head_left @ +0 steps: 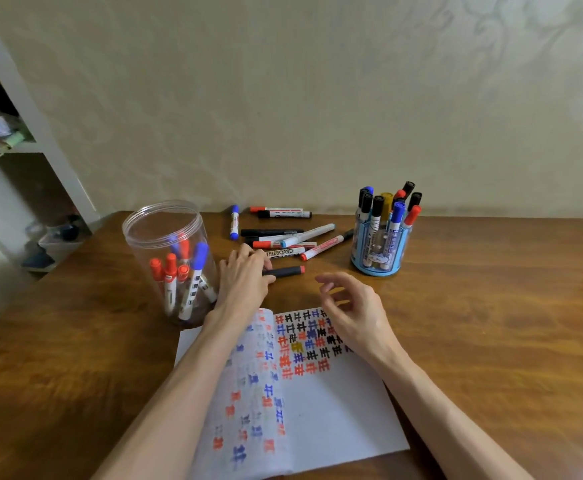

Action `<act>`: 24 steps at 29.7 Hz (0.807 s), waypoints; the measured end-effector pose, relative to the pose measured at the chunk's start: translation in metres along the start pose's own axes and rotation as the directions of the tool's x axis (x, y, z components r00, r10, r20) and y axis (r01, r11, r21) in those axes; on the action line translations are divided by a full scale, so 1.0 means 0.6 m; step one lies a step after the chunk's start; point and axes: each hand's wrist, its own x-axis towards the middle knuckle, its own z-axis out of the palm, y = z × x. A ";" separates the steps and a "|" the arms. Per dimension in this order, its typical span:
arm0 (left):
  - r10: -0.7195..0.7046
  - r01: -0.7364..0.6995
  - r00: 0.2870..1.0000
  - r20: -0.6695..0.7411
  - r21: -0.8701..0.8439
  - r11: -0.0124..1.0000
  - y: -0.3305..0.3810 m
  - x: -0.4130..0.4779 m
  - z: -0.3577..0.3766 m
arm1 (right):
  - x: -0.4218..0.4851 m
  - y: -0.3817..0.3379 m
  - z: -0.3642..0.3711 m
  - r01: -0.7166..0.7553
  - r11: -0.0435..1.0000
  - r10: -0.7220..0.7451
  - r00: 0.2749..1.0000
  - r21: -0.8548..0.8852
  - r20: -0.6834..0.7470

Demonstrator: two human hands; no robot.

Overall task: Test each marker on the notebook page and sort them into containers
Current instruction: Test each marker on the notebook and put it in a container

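An open notebook point(335, 410) lies on the wooden table point(491, 306) in front of the person, its pages covered with red, blue and black test marks. Just past the notebook's far edge lies a dark marker point(288, 271) with a red end, flat on the wood and pointing to the right. The left hand point(243, 277) reaches over the notebook's far left corner and its fingers curl over the marker's left end, gripping it against the table. The right hand point(352, 313) hovers above the notebook's far right corner, fingers loosely bent and apart, holding nothing. It is near the marker's red end but not touching it.

Beyond the notebook's left corner stands a clear jar point(144, 237), just beside the left wrist, with red and blue markers upright inside. Farther back from the notebook, behind the held marker, a heap of loose markers point(283, 237) lies scattered. Off to the right of the notebook's far edge stands a blue holder point(376, 258) full of capped markers, well apart from both hands.
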 end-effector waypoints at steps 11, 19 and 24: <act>0.200 -0.213 0.976 -0.083 -0.519 0.828 0.044 -0.075 -0.052 | -0.010 -0.033 0.007 -0.127 0.986 0.126 0.992 0.110 0.014; 0.226 -0.216 0.973 -0.044 -0.517 0.828 0.042 -0.125 -0.054 | -0.018 -0.049 -0.003 -0.170 0.890 0.215 0.975 0.424 -0.059; 0.228 -0.230 0.972 -0.059 -0.461 0.857 0.034 -0.141 -0.053 | -0.023 -0.053 -0.002 -0.180 0.876 0.222 0.974 0.448 -0.044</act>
